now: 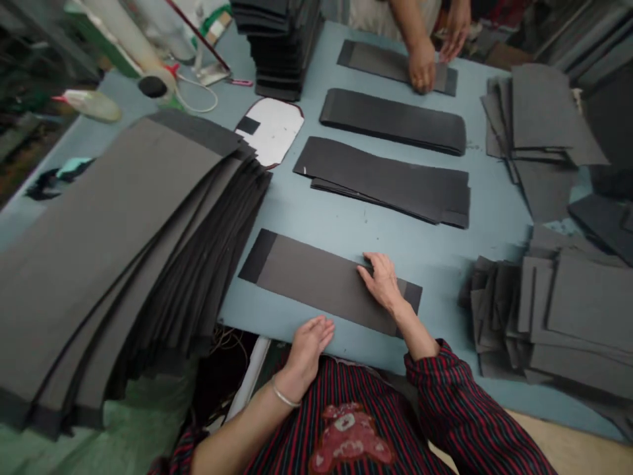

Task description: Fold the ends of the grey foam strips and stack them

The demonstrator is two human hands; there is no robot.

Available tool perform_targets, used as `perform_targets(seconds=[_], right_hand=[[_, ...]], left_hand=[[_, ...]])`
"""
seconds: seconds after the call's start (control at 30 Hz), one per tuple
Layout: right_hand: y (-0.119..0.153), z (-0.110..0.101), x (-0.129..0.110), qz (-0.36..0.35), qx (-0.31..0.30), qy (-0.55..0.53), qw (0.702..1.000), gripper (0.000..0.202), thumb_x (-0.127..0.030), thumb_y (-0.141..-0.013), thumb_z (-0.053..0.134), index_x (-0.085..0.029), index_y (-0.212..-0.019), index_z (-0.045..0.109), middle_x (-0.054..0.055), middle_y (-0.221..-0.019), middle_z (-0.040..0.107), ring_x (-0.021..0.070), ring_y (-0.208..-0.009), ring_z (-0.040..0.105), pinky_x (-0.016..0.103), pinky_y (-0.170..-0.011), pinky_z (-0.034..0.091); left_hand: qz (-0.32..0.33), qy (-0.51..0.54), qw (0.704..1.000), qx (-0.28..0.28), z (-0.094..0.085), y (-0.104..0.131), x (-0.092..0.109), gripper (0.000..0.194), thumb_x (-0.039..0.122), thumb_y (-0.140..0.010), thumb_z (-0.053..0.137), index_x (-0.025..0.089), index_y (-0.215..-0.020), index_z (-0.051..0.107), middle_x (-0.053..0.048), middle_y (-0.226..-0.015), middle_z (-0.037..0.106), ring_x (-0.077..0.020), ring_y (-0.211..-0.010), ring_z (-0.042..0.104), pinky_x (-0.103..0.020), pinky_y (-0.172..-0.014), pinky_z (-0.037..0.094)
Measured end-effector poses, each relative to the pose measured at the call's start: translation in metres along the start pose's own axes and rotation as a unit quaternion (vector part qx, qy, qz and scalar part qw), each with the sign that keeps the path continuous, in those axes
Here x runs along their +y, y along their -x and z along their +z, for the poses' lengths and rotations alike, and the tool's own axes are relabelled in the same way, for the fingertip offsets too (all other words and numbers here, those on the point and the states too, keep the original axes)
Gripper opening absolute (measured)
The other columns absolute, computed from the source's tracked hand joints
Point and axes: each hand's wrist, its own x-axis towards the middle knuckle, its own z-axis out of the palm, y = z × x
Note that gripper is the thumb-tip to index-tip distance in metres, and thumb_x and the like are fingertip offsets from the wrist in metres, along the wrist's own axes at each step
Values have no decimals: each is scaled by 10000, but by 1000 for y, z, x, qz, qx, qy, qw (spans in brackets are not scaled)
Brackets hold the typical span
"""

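Observation:
A long grey strip with black ends (311, 274) lies flat near the front edge of the blue table (341, 227). My right hand (382, 280) rests on the strip's right part, its thumb and fingers apart. Just below the strip, at the table's front edge, my left hand (310, 343) is held on its side, fingers stretched out, with nothing visible in it. Beyond the strip lie a loose stack of dark strips (386, 175) and a neater dark stack (393, 119).
Large fanned strips (123, 191) cover the left side. Grey pieces are piled at the right front (583, 303) and right back (541, 109). A tall dark stack (279, 56) stands behind a white panel (279, 125). Across the table, another person's hands (422, 66) work over a strip.

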Motion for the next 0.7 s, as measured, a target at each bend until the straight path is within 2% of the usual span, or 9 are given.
perform_targets(seconds=[0.1, 0.23, 0.37, 0.53, 0.63, 0.7], right_hand=[[-9, 16, -13, -12, -15, 17, 1000, 338, -393, -914, 521, -203, -1192, 546, 124, -1088, 586, 297, -1017, 508, 474, -872, 420], [-10, 24, -19, -19, -22, 46, 999, 325, -447, -905, 524, -193, -1098, 587, 113, -1009, 592, 296, -966, 516, 470, -808, 426], [-14, 28, -17, -31, -6, 54, 998, 368, -538, -885, 520, -192, -978, 604, 101, -932, 592, 300, -897, 529, 469, -759, 429], [-15, 31, -14, -51, 14, 61, 997, 427, -608, -860, 515, -189, -889, 593, 122, -870, 597, 315, -843, 532, 460, -709, 425], [-12, 27, -13, -50, -1, 63, 997, 446, -618, -858, 499, -183, -881, 595, 129, -862, 606, 322, -846, 533, 461, -717, 414], [-10, 22, -13, -26, -36, 90, 995, 453, -611, -861, 482, -174, -875, 600, 131, -873, 614, 326, -870, 538, 463, -737, 410]], left_hand=[[33, 76, 996, 34, 8, 0, 4, 96, 182, -857, 584, 160, -949, 604, -138, -1046, 698, -174, -947, 686, -353, -978, 497], [56, 112, 989, 80, 14, 0, 10, 71, 180, -857, 580, 157, -916, 610, -118, -967, 704, -153, -867, 691, -337, -931, 514], [77, 151, 978, 119, 21, -1, 12, 70, 152, -777, 659, 150, -839, 625, -81, -806, 696, -142, -734, 675, -335, -866, 525], [91, 162, 971, 153, 26, -6, 8, 94, 168, -731, 688, 149, -805, 634, -62, -733, 678, -139, -675, 653, -325, -802, 526], [96, 158, 969, 163, 27, -8, 5, 92, 183, -723, 677, 148, -801, 643, -60, -731, 678, -134, -668, 646, -307, -776, 525], [97, 155, 969, 165, 26, -7, 5, 104, 200, -708, 678, 145, -792, 650, -56, -721, 677, -136, -660, 644, -299, -752, 525]])
